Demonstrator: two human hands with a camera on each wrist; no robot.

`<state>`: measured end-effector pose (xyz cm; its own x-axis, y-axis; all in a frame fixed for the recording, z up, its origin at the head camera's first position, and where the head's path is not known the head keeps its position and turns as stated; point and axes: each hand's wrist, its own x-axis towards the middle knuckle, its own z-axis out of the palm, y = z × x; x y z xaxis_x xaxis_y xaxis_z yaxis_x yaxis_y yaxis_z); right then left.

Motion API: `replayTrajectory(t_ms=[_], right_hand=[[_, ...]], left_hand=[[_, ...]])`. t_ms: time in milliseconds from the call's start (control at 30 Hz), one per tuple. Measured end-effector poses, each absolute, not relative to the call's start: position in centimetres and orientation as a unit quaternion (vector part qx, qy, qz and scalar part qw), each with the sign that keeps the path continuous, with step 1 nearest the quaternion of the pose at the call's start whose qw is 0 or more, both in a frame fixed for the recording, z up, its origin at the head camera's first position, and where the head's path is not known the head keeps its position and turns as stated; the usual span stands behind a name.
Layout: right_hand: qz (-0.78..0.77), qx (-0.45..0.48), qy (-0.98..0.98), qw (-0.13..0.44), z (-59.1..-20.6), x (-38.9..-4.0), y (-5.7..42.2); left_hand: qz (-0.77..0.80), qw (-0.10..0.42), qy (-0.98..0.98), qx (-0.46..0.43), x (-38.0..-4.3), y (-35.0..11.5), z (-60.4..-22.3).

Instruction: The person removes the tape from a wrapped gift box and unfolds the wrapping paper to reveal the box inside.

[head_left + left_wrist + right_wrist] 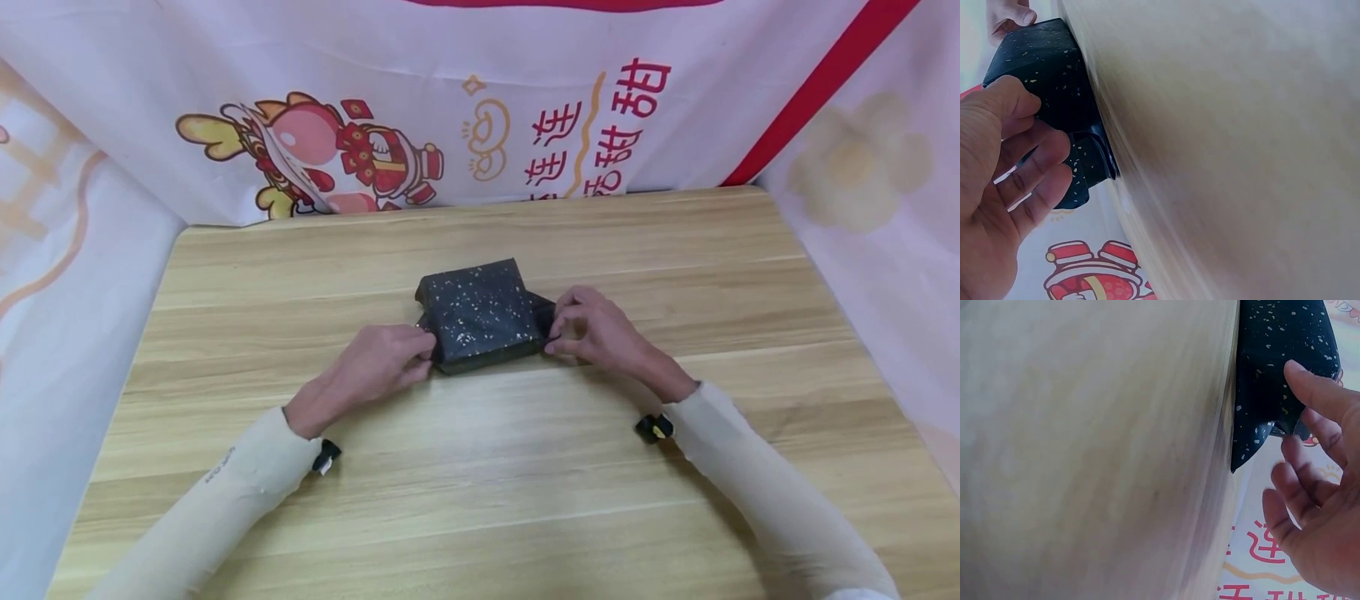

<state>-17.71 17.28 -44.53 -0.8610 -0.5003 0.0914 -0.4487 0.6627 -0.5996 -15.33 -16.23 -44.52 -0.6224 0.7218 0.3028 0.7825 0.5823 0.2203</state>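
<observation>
A box-shaped parcel in black wrapping paper with pale specks [480, 308] lies on the table, its paper ends sticking out at both sides. My left hand [386, 358] is at the left end, thumb and fingers curled on the paper there. In the left wrist view, folded layers of a paper flap [1079, 172] show beside the fingertips of my left hand [1010, 150]. At the right end my right hand [596, 329] pinches the paper between thumb and forefinger. The right wrist view has a pointed paper corner [1249, 447] hanging below the thumb of my right hand [1322, 462].
The parcel rests toward the back of a wood-grain table [480, 492]. A white cloth printed with red characters and a cartoon figure [322, 154] hangs behind the back edge. More white cloth [67, 275] runs along the sides.
</observation>
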Motion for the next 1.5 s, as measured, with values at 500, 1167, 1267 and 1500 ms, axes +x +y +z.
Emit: replayTrajectory(t_ms=[500,1167,1267,1500], right_hand=[[-0.296,-0.299,0.905,0.061,-44.3,-18.0,17.4],[-0.231,-0.326,0.916,0.022,-44.4,-17.8,17.5],[-0.223,-0.331,0.917,0.013,-44.5,-17.8,17.7],[-0.210,-0.337,0.918,0.008,-44.4,-17.8,17.5]], left_hand=[[-0.169,0.065,-0.894,-0.409,-15.2,-16.2,-44.4],[-0.161,0.075,-0.902,-0.394,-14.9,-15.8,-44.1],[-0.168,0.073,-0.898,-0.400,-14.9,-15.6,-44.3],[-0.166,0.074,-0.897,-0.402,-14.7,-15.2,-44.3]])
